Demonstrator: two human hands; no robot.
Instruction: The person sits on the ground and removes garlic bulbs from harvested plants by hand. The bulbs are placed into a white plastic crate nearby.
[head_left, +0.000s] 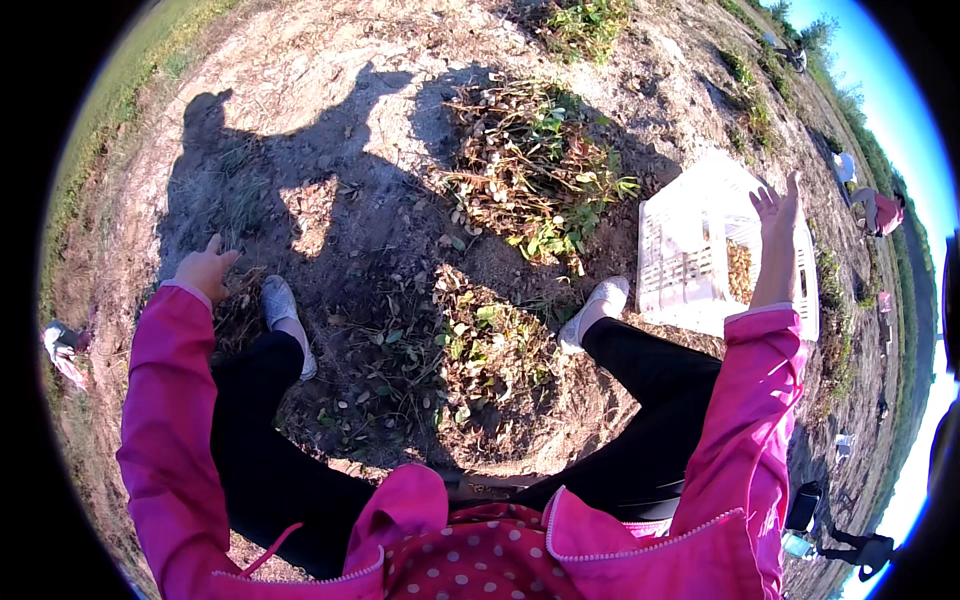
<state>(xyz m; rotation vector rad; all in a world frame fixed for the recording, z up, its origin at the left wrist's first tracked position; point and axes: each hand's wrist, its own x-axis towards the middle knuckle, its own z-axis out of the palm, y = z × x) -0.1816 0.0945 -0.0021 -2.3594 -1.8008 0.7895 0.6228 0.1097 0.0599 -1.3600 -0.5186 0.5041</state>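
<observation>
My left hand (204, 271) is held out over the shaded ground at the left, fingers spread, with nothing in it. At the right, my right hand (778, 204) is raised with its fingers apart and empty, above the far side of a white plastic crate (679, 259). Peanuts in their shells (739, 270) lie in the crate, partly hidden behind my right forearm. Between my hands lies a heap of pulled peanut plants (525, 161), with pods showing among the roots and leaves. Neither hand touches the heap.
More leafy plants (491, 337) lie between my shoes. A green clump (589, 30) is farther ahead. Beyond the crate, a person in a red top and white hat (889, 214) bends over the field. A dark bag (805, 506) and a plastic bottle (799, 546) are at the lower right.
</observation>
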